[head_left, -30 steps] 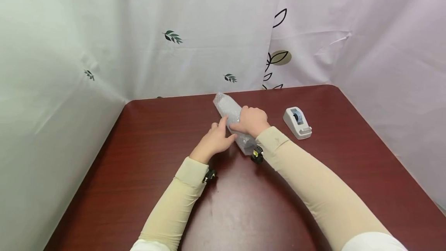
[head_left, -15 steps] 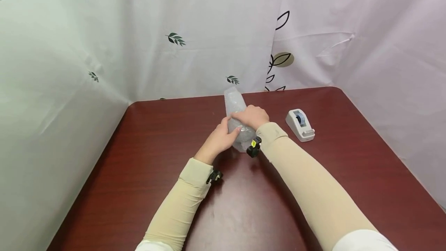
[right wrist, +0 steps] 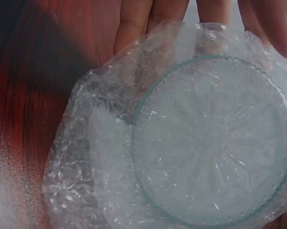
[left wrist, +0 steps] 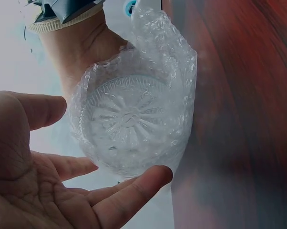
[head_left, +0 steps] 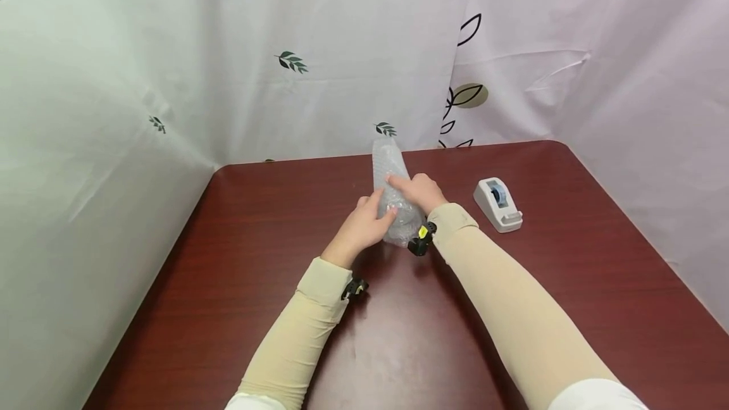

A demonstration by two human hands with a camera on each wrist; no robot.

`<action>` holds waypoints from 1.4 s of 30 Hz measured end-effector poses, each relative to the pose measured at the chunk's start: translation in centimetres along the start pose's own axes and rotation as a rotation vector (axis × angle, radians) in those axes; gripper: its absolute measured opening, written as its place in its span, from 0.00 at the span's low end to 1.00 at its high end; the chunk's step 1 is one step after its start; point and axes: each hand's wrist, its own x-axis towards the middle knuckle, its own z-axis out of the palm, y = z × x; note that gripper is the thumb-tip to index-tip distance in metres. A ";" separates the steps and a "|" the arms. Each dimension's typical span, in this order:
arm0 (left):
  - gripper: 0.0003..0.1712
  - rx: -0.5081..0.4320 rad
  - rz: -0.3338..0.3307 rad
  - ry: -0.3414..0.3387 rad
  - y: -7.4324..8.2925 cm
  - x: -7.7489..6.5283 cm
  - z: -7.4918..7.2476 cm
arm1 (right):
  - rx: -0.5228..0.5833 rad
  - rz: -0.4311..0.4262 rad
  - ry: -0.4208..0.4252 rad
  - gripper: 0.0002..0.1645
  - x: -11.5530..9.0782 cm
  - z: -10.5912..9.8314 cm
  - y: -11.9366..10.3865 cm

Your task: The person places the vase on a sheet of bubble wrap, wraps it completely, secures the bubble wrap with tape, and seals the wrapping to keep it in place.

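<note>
A clear glass with a round, ridged base is wrapped in bubble wrap; the base faces the wrist cameras. The bundle slants away from me over the table. My right hand grips it from the right, thumb across the top; in the right wrist view its fingers pass behind the wrap. My left hand holds the near left side, with thumb and fingers spread around it. Fairly straight left fingers lie along the wrap's edge in the left wrist view.
A white tape dispenser with a blue roll stands to the right of the bundle. The dark red tabletop meets white leaf-print curtains at the back and sides. Small black cameras sit at both wrists.
The bundle has swung from a left-leaning slant to point more nearly straight away from me. My right thumb has shifted up along the wrap, and both hands stay on it.
</note>
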 end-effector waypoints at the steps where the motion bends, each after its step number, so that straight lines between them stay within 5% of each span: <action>1: 0.42 -0.001 0.001 0.002 0.0 0.0 0.0 | 0.008 -0.002 0.004 0.57 0.1 0.1 0.0; 25: 0.41 -0.070 0.024 0.044 -0.6 0.6 0.2 | 0.131 0.021 -0.023 0.60 1.3 0.6 0.4; 35: 0.40 -0.033 0.021 0.071 -1.1 0.3 -0.2 | 0.334 0.156 -0.152 0.64 1.3 0.2 0.2; 42: 0.41 -0.030 0.037 0.068 -1.1 0.5 -0.5 | 0.405 0.155 -0.199 0.61 1.3 -0.6 0.9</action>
